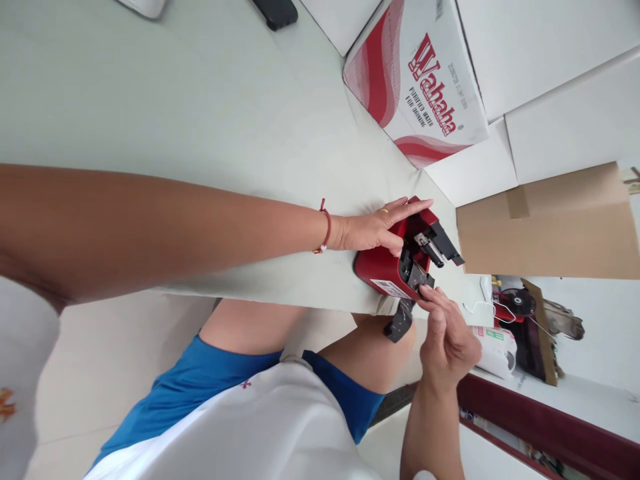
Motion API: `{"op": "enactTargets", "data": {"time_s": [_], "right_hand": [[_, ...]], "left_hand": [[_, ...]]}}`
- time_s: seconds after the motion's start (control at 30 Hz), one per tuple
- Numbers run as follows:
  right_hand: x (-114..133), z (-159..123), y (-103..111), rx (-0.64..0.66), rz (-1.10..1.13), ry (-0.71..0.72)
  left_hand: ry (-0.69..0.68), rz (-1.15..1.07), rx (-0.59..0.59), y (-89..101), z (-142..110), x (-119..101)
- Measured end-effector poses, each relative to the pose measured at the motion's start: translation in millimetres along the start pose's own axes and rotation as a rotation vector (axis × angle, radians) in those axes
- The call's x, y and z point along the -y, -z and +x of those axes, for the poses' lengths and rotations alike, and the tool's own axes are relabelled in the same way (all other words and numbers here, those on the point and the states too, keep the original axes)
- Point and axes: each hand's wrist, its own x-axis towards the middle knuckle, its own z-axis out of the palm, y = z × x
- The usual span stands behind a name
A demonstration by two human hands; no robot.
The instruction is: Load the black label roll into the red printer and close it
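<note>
A red and black label printer (379, 269) sits near the table's edge, its lid (427, 217) raised and the black mechanism inside exposed. My left hand (375, 230) grips the lid area, fingers stretched across the red shell and thumb bent at the opening. At the printer's near side, my right hand (447, 337) has its curled fingers pressed to the black inner part; the exact fingertip contact is partly hidden. A black flap (399, 321) hangs below the printer's front, over the table's edge. A white sticker (390, 288) shows on the casing.
A white and red Wahaha water carton (415, 87) stands beyond the printer, with a brown cardboard box (550, 223) farther right. A black object (277, 12) lies on the pale table (200, 100). White cable (500, 310) and a white package (495, 350) are beside my right hand.
</note>
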Motion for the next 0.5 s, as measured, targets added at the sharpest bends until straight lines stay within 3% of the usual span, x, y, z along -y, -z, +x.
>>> {"op": "enactTargets", "data": {"time_s": [0.1, 0.17, 0.33, 0.5], "right_hand": [[-1.6, 25.8, 7.2, -0.018, 0.073, -0.154], [-3.1, 51.9, 10.1, 0.056, 0.044, -0.289], [-9.3, 126.6, -0.1, 0.508, -0.194, -0.479], [-16.5, 171.3, -25.7, 0.941, -0.35, -0.434]], "left_hand": [[-0.077, 0.002, -0.046, -0.6, 2.2, 9.6], [-0.105, -0.012, -0.083, -1.7, 4.1, 13.8], [-0.063, -0.006, -0.082, -1.3, 4.0, 12.4], [0.028, 0.031, -0.067, -2.8, 4.9, 0.6]]}}
